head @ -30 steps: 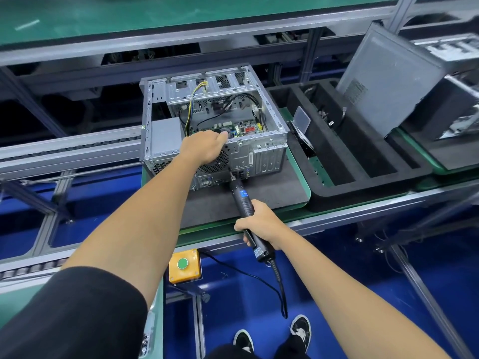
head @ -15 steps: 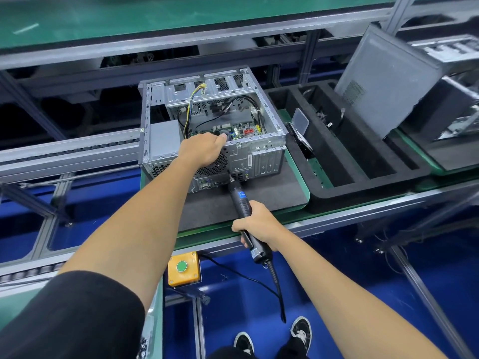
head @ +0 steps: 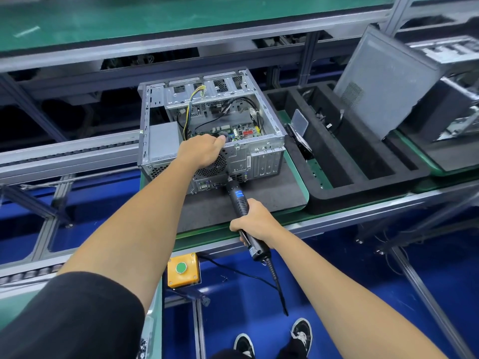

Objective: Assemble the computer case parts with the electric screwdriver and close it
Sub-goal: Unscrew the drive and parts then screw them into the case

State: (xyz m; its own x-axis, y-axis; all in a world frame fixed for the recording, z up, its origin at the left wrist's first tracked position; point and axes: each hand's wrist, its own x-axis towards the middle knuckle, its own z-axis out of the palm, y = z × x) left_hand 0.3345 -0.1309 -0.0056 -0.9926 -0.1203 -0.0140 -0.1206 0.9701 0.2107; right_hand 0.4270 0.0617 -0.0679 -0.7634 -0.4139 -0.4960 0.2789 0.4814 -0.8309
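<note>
1. On the dark pad of the conveyor surface (head: 259, 203) sits the open computer case (head: 210, 130), its top side off, with the board and cables showing inside.
2. Over the near top edge of the case, the left hand (head: 203, 151) rests with its fingers curled down around the rim; from where I stand it looks like it grips the metal edge, though the fingertips are hidden.
3. Just below it, the right hand (head: 252, 224) is wrapped tight around the handle of the electric screwdriver (head: 239, 200), thumb along the black barrel.
4. That screwdriver tilts up and away, its tip touching the case's rear panel beside the round fan grille (head: 211, 168).
5. Right of the case lies a black foam tray (head: 363, 161) with long slots, and a grey side panel (head: 383, 81) leans upright at its far end.
6. Below the surface's edge hangs a yellow box with a green button (head: 181, 268).
</note>
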